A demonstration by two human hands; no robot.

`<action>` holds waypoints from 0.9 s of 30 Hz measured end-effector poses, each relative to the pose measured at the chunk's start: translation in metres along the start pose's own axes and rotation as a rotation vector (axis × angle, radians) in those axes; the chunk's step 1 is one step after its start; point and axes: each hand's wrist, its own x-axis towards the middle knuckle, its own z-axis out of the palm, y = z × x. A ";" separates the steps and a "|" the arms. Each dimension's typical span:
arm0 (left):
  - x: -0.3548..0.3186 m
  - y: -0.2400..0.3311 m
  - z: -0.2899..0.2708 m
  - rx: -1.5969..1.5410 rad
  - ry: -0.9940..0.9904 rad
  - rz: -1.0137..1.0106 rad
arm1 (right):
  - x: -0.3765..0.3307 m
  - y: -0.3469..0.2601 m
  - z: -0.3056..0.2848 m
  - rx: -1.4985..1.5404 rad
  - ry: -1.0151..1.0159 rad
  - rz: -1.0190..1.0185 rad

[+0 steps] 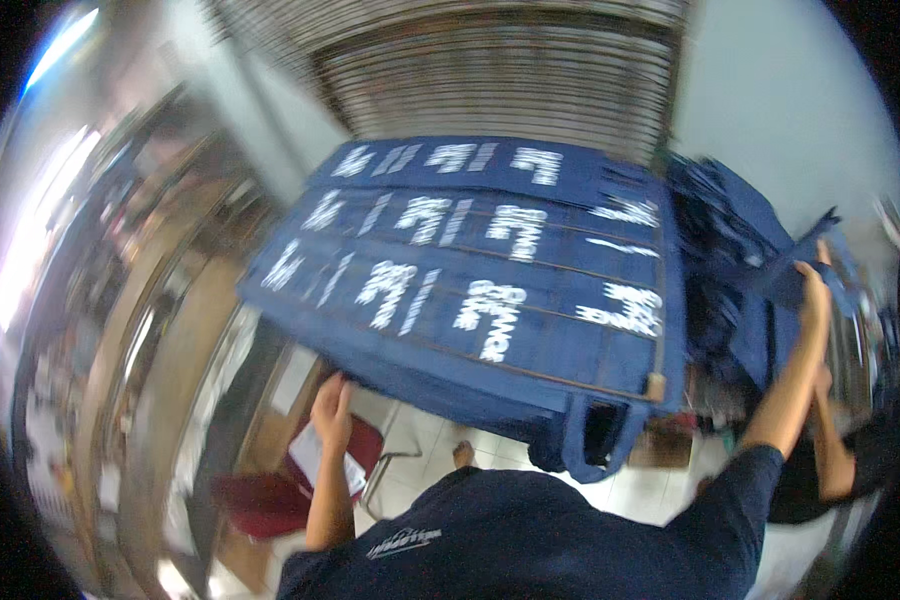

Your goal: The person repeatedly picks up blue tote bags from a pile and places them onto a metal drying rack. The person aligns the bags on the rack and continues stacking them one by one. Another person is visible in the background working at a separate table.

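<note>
The white-printed blue cloth [550,300] lies spread before me at 12 o'clock; the dark-blue heap [738,205] is toward 2 o'clock. There my right grip [813,287] looks closed on a blue strip [792,258] (blurred, though). My left grip [332,410], at 10 o'clock, is half-curled by the cloth's edge; I cannot tell whether it holds any.

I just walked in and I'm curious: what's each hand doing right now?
Left hand: by the edge of the printed blue cloth; whether it grips cannot be told.
Right hand: closed, holding a dark blue strip.
</note>
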 end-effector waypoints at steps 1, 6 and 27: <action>0.023 0.008 0.012 -0.072 -0.019 0.084 | 0.015 -0.028 0.002 -0.118 -0.180 -0.142; 0.083 0.192 0.098 0.034 -0.158 0.542 | -0.004 -0.170 0.052 -0.572 -0.819 -0.666; 0.160 0.386 0.154 -0.834 -0.757 0.340 | 0.005 -0.256 0.173 -0.507 -0.620 -0.828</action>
